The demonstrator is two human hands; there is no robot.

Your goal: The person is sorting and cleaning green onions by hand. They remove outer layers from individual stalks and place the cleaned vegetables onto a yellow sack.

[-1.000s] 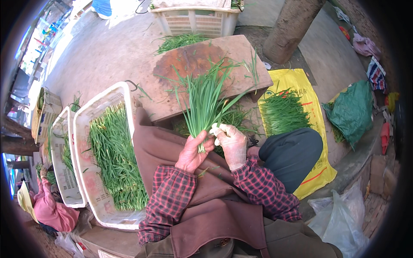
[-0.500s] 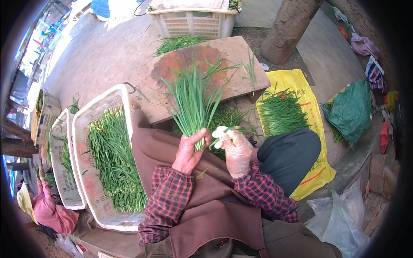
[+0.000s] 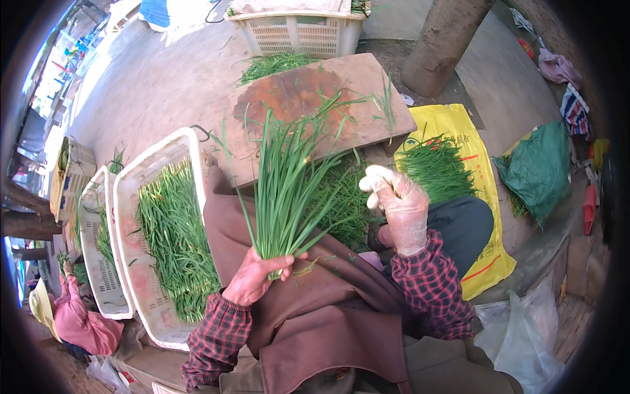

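My left hand [image 3: 257, 274] is closed around the lower ends of a bunch of garlic chives [image 3: 282, 190], above my brown apron [image 3: 308, 289]. The long green leaves fan upward from the fist. My right hand [image 3: 400, 207], in a thin pale glove with white coverings on the fingertips, is raised to the right of the bunch, apart from it. Its fingers are curled in and no leaf shows in them. Below and between the hands lies a heap of loose chive leaves [image 3: 341, 207].
A low wooden board [image 3: 374, 85] stands ahead. White crates [image 3: 122, 246] with chives are at my left; another crate [image 3: 295, 33] stands beyond the board. More chives [image 3: 436, 167] lie on a yellow sack [image 3: 489, 217] at right. A tree trunk [image 3: 440, 46] rises behind. A person in pink [image 3: 85, 322] sits far left.
My right hand has moved right and up, away from the bunch; the leaf pieces it held no longer show. My left hand has moved down and left with the chives.
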